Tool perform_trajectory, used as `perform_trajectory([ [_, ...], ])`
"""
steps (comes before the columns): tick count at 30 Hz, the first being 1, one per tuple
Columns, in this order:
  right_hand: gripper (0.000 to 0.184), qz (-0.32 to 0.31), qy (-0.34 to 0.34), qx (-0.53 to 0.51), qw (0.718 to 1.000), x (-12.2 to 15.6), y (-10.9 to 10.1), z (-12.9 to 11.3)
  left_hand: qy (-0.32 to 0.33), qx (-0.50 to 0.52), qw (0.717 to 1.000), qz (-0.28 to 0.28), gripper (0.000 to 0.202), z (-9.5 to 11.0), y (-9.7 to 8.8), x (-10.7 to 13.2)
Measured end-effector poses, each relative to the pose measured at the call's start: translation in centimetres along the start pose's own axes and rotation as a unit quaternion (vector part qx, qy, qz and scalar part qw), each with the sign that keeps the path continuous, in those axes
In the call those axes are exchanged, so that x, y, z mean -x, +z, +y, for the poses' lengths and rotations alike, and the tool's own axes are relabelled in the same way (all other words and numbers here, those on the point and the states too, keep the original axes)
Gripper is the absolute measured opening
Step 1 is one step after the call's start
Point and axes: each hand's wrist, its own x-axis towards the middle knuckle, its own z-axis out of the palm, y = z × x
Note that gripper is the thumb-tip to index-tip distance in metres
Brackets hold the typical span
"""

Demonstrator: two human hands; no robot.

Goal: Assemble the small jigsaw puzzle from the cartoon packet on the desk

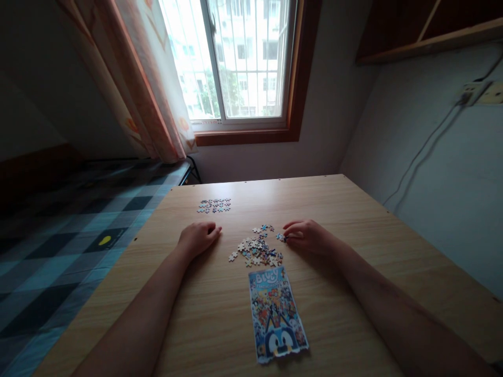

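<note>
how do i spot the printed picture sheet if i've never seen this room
Find the pale wooden table near the window. Between the left hand and the right hand is a loose heap of puzzle pieces, and the printed sheet lies on its near side. Unlike those small pieces, it is one mostly blue rectangle headed BLUEY with a cartoon dog's face.

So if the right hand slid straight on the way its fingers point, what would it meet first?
Probably the few puzzle pieces just ahead of the right hand, which it seems to touch. Beyond them lies the loose pile, though the gap is hard to judge.
</note>
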Motion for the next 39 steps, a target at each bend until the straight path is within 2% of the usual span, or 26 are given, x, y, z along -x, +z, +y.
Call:
perform_trajectory([
  [4,0.017,0.005,0.010,-0.034,0.999,-0.1,-0.1,0.0,0.000,0.009,1.000,0.001,0.045,0.0,0.0,0.0],
  [9,0.024,0.017,0.070,-0.167,0.983,0.0,-0.9,-0.2,0.004,0.010,1.000,0.001,0.045,0.0,0.0,0.0],
  [13,0.032,0.079,0.185,-0.306,0.930,-0.1,-1.3,-0.8,0.004,0.006,1.000,0.001,0.045,0.0,0.1,0.0],
  [16,0.035,0.118,0.238,-0.383,0.885,-0.2,-1.2,-1.4,0.001,0.003,1.000,0.001,0.044,0.0,0.2,0.1],
  [18,0.037,0.125,0.260,-0.401,0.869,-0.2,-1.0,-1.8,-0.001,0.001,1.000,0.002,0.043,0.1,0.2,0.2],
  [20,0.039,0.121,0.276,-0.401,0.865,-0.2,-0.8,-2.1,-0.004,0.003,1.000,0.004,0.042,0.2,0.2,0.3],
  [25,0.043,0.103,0.280,-0.353,0.887,-0.3,-0.2,-2.5,-0.002,0.011,1.000,0.017,0.040,0.2,0.3,0.5],
  [28,0.044,0.102,0.262,-0.293,0.914,-0.3,0.4,-2.6,0.005,0.009,1.000,0.024,0.039,0.2,0.4,0.6],
  [31,0.038,0.128,0.212,-0.164,0.955,-0.1,1.0,-2.6,0.002,0.017,1.000,0.024,0.038,0.2,0.4,0.7],
  [33,0.033,0.151,0.174,-0.063,0.971,0.0,1.4,-2.6,-0.001,0.022,0.999,0.026,0.037,0.1,0.4,0.8],
  [35,0.030,0.165,0.152,-0.003,0.975,0.1,1.7,-2.5,0.000,0.022,0.999,0.029,0.037,0.1,0.4,0.8],
  [39,0.031,0.178,0.157,-0.008,0.971,0.1,2.2,-2.0,0.007,0.016,0.999,0.033,0.037,0.2,0.4,0.9],
])
